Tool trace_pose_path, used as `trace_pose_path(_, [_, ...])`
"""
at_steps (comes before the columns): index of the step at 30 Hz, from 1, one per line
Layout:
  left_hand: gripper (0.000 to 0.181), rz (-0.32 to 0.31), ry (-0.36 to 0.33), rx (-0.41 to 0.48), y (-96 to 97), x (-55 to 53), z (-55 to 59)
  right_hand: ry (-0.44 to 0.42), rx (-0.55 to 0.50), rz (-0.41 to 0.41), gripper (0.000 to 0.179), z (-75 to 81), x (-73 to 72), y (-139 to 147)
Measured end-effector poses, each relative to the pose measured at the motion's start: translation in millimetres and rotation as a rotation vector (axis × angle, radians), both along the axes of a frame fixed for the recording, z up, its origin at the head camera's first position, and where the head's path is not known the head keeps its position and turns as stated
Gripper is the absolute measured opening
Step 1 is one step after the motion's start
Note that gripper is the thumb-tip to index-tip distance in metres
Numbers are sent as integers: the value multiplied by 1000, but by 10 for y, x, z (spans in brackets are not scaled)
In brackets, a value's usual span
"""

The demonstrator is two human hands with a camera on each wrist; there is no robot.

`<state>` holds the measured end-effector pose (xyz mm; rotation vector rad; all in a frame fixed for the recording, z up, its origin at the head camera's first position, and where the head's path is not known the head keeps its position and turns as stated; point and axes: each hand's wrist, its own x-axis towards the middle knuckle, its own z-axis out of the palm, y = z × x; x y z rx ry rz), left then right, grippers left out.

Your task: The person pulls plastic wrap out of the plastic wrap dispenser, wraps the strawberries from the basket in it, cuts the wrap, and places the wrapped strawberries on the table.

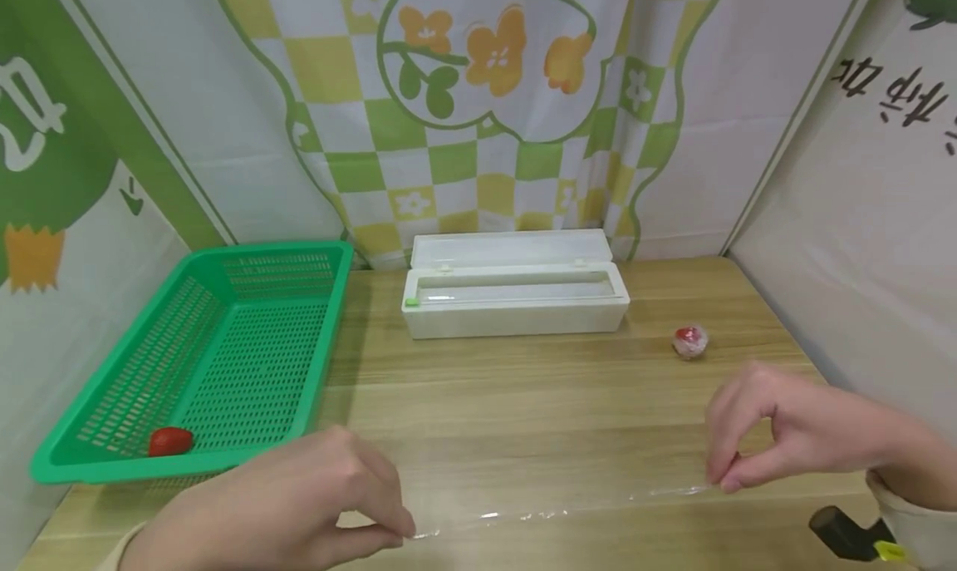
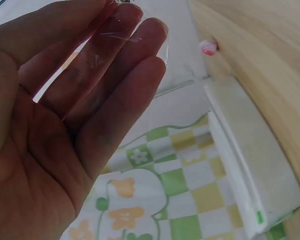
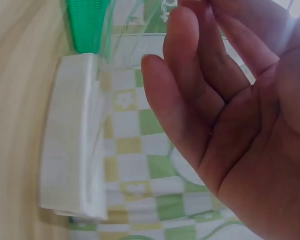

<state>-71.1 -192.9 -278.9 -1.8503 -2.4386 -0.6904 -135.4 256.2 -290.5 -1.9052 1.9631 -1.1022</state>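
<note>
A sheet of clear plastic wrap [image 1: 546, 514] stretches between my two hands above the near part of the table. One end is pinched between thumb and fingers of my left hand [image 1: 314, 496]. My right hand [image 1: 785, 430] pinches the other end, a little farther from me. In the left wrist view, the film clings over the fingers of the left hand [image 2: 90, 95]. The right wrist view has the right hand [image 3: 215, 105] with faint film beyond it. Behind the wrap stands a white wrap dispenser box [image 1: 516, 320], its lid raised.
At the left sits a green plastic basket [image 1: 340, 305] with a red strawberry-like fruit [image 1: 170, 441] in its near corner. A red item wrapped in film [image 1: 689, 342] lies at the right. Patterned cloth [image 1: 463, 172] hangs behind the wooden table [image 1: 463, 396].
</note>
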Motion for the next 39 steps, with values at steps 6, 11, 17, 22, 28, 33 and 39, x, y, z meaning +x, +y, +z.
trace_pose_path(6, [19, 50, 4, -22, 6, 2, -211, -69, 40, -33, 20, -274, 8, -15])
trace_pose_path(11, [23, 101, 2, -78, 48, -20, -396, -145, 54, -50, 18, -521, -26, 0])
trace_pose_path(17, [12, 92, -10, -130, 102, -86, -645, -268, 138, -137, 18, -709, -19, -3])
trace_pose_path(22, [8, 144, -5, -191, 133, -118, -811, -318, 171, -171, 17, -852, -9, -30])
trace_pose_path(28, [6, 231, -112, -311, 184, -164, -929, -235, 191, -197, 10, -979, -12, -46])
trace_pose_path(33, [8, 248, -154, -318, 207, -215, -1028, -211, 237, -235, 10, -999, -1, -63])
trace_pose_path(39, [8, 241, -179, -295, 238, -253, -1124, -212, 293, -270, 11, -1014, 19, -88])
